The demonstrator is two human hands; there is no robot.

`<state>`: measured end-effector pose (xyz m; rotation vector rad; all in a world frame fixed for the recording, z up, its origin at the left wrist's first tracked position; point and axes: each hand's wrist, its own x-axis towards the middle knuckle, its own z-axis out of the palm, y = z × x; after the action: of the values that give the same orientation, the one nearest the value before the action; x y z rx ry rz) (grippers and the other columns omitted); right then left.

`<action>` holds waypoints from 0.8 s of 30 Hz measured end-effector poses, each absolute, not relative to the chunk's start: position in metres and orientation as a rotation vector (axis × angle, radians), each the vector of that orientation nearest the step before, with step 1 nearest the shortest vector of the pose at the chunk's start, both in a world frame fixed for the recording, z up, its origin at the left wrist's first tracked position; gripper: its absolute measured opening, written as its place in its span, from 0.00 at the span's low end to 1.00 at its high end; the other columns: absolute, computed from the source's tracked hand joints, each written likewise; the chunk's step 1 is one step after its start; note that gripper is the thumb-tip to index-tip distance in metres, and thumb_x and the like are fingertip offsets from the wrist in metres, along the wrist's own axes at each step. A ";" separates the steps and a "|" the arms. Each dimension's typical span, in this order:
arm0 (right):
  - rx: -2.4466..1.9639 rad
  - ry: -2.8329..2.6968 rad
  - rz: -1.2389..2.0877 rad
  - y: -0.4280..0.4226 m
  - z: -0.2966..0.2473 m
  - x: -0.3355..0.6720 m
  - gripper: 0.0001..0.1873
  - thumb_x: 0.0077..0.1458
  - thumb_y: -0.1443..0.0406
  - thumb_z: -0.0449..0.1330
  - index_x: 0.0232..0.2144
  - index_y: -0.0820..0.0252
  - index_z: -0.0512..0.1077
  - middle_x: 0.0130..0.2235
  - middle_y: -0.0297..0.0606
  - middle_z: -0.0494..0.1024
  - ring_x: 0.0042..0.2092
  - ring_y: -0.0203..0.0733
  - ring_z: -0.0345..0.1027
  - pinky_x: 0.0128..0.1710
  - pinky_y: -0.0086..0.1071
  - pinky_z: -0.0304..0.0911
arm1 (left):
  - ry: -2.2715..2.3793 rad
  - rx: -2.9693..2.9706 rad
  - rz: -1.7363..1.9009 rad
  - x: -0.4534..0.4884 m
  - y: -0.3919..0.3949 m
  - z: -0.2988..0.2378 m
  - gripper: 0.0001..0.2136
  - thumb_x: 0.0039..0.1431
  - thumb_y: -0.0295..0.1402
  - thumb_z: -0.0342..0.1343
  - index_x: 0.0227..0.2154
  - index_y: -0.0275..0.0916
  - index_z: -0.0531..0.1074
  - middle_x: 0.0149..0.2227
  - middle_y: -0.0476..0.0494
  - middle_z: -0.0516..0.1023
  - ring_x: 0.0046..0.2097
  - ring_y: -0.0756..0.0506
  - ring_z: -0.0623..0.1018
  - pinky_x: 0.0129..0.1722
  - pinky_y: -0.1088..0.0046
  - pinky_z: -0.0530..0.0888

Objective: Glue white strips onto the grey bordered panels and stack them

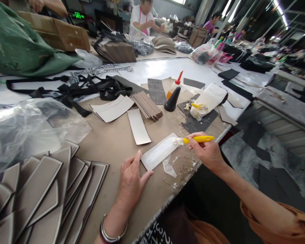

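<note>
My right hand [207, 151] is closed round a yellow-handled brush [196, 139]. Its white, glue-laden bristles rest on the right end of a pale rectangular strip [159, 151] lying near the table's front edge. The strip's surface is streaked with wet white glue. My left hand [131, 178] lies flat on the tabletop with its fingers spread, fingertips against the strip's left end.
Fanned brown-edged pieces [45, 193] lie at the front left beside a clear plastic bag [27, 125]. Behind the strip are more strips [138, 126], a stack [147, 105], a black cone [173, 100], an orange glue bottle [175, 85] and a white glue bag [208, 100]. Other people work at the far end.
</note>
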<state>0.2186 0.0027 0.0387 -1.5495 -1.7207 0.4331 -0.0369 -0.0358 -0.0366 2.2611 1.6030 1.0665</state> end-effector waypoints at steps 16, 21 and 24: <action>-1.184 -2.112 0.444 0.002 0.049 0.194 0.06 0.60 0.67 0.51 0.36 0.59 0.67 0.35 0.40 0.73 0.40 0.40 0.69 0.41 0.34 0.65 | 1.597 2.234 1.112 -0.036 -0.035 -0.043 0.29 0.56 0.46 0.51 0.57 0.34 0.56 0.43 0.34 0.73 0.45 0.40 0.72 0.46 0.57 0.71; -1.191 -2.008 0.572 -0.006 0.075 0.183 0.06 0.60 0.65 0.51 0.36 0.59 0.67 0.35 0.40 0.73 0.40 0.40 0.68 0.42 0.34 0.64 | 1.603 2.212 1.149 -0.039 -0.036 -0.043 0.28 0.56 0.43 0.52 0.56 0.34 0.57 0.44 0.33 0.72 0.46 0.40 0.72 0.45 0.58 0.72; -1.294 -1.984 0.460 0.016 0.094 0.187 0.09 0.60 0.62 0.50 0.32 0.59 0.67 0.32 0.37 0.71 0.36 0.40 0.66 0.39 0.33 0.62 | 1.592 2.228 1.150 -0.048 -0.033 -0.050 0.29 0.54 0.39 0.56 0.57 0.35 0.57 0.45 0.34 0.72 0.47 0.40 0.73 0.45 0.60 0.73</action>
<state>0.1866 0.0162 0.0940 -1.2943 -1.9842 0.4596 -0.0476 -0.0325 -0.0502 2.2278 1.5917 1.1504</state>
